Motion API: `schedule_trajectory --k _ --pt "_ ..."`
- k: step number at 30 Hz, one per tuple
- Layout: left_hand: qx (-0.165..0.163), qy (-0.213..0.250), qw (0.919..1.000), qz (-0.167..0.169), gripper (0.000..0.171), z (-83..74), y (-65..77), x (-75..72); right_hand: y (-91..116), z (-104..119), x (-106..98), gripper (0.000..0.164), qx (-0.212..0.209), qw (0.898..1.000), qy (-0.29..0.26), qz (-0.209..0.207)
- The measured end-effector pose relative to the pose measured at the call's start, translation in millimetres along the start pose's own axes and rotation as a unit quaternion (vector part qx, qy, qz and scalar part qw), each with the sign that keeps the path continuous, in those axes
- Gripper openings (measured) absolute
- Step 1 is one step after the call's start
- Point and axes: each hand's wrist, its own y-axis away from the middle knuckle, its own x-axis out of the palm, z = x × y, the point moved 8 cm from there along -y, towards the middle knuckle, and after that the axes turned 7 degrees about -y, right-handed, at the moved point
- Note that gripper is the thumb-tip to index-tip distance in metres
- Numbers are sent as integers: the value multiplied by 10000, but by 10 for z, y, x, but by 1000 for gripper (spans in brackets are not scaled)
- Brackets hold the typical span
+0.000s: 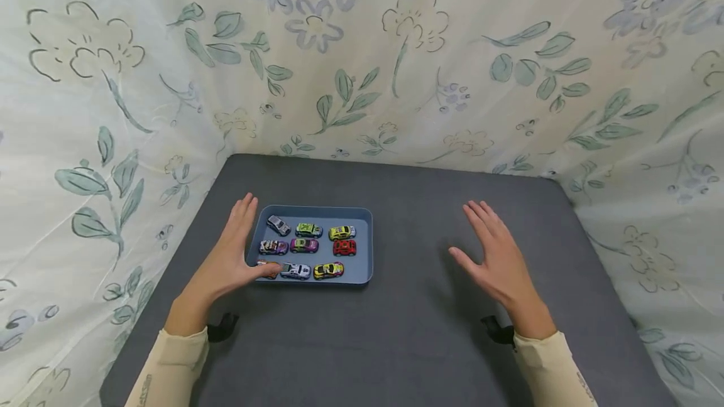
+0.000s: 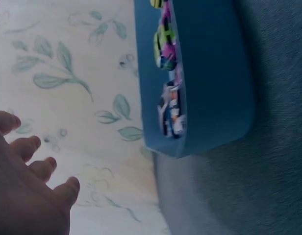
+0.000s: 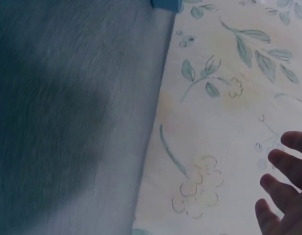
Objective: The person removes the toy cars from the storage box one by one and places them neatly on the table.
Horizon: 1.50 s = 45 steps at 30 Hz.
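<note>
A blue tray [image 1: 362, 250] holds several toy cars in rough rows, among them a red car [image 1: 344, 248], a purple car [image 1: 304, 245] and a white-and-blue car [image 1: 296, 271]. My left hand [image 1: 229, 255] hovers at the tray's left side, fingers extended, its thumb over the front left corner and partly hiding an orange car [image 1: 269, 269]. Nothing is in its grasp. Off to the right, my right hand [image 1: 498, 259] is held above the table with fingers straight and thumb spread, holding nothing. In the left wrist view the tray's wall [image 2: 214, 88] stands beside the left fingers.
A dark grey cloth covers the table [image 1: 407, 331]. Flower-patterned curtain [image 1: 362, 68] hangs behind the table and along both sides. Dark bands [image 1: 222, 328] sit at the wrists, next to the beige sleeves [image 1: 175, 363].
</note>
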Motion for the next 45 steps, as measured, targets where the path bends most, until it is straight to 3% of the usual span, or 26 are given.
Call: schedule_trajectory --k 5,15,27,45 --pt "-383 517 9979 31 140 125 110 83 -59 90 85 83 92 9995 -307 -11" --pt "-983 930 9908 33 136 282 208 200 -81 190 275 83 375 9956 -858 83" --pt "-1182 1570 9805 58 137 426 284 342 -198 366 494 68 286 9924 -1181 178" --pt "-1419 2191 9653 101 129 526 382 570 -362 668 872 64 102 9842 -1686 524"
